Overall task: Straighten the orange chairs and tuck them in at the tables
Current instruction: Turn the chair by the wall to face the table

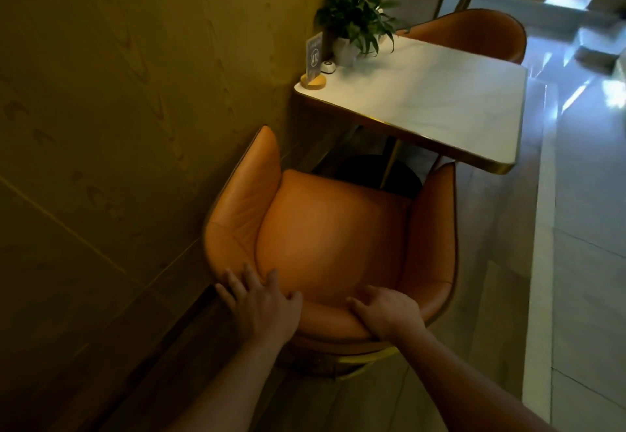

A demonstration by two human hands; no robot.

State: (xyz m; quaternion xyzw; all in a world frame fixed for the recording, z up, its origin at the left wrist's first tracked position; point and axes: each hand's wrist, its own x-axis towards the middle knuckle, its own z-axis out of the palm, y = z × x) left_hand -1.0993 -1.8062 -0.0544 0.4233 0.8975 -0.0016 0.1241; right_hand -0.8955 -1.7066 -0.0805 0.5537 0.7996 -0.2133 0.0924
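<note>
An orange padded chair (332, 235) with curved arms stands right below me, its open front facing a white marble table (433, 99) with a gold rim. The seat's front edge lies just short of the table edge. My left hand (261, 302) rests on the top of the backrest at its left, fingers spread over the rim. My right hand (386, 313) grips the backrest rim further right, fingers curled over it. A second orange chair (474, 35) sits at the table's far side, its back showing above the tabletop.
A wood-panelled wall (118, 109) runs close along the left of the chair. On the table by the wall stand a potted plant (359, 11), a number sign (315, 58) and a small call button (328, 67). Glossy tiled floor (582, 228) stretches to the right.
</note>
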